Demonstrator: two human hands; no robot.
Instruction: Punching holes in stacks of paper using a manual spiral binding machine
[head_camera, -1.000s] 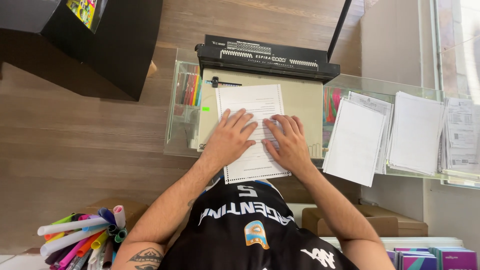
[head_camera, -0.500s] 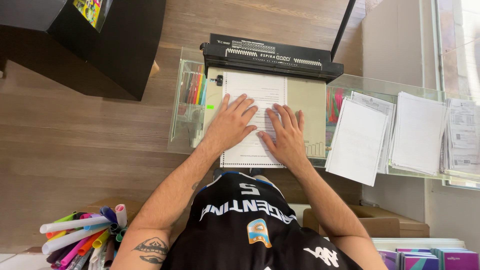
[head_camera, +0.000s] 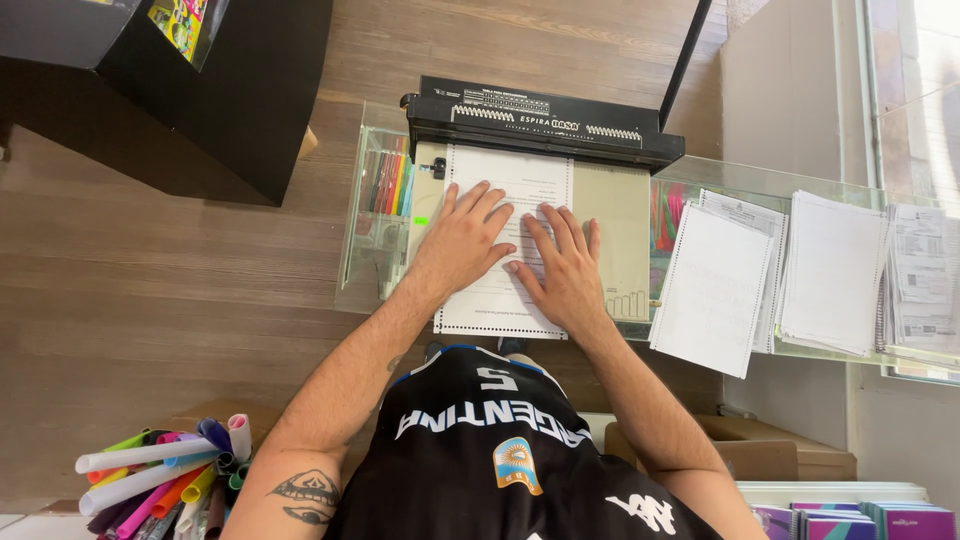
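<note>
I see both hands flat, fingers spread | left hand (head_camera: 462, 240) and right hand (head_camera: 563, 268) press paper stack (head_camera: 505, 250) | long axis runs far toward punch machine (head_camera: 545, 125).

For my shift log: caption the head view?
Both hands, left and right, flat on white paper stack in black punch-binding machine.

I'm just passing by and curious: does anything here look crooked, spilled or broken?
Nothing stands out. Both hands, left and right, lie flat on a paper stack sitting square in the black punching machine. Nearby punched sheets sit slightly tilted.
</note>
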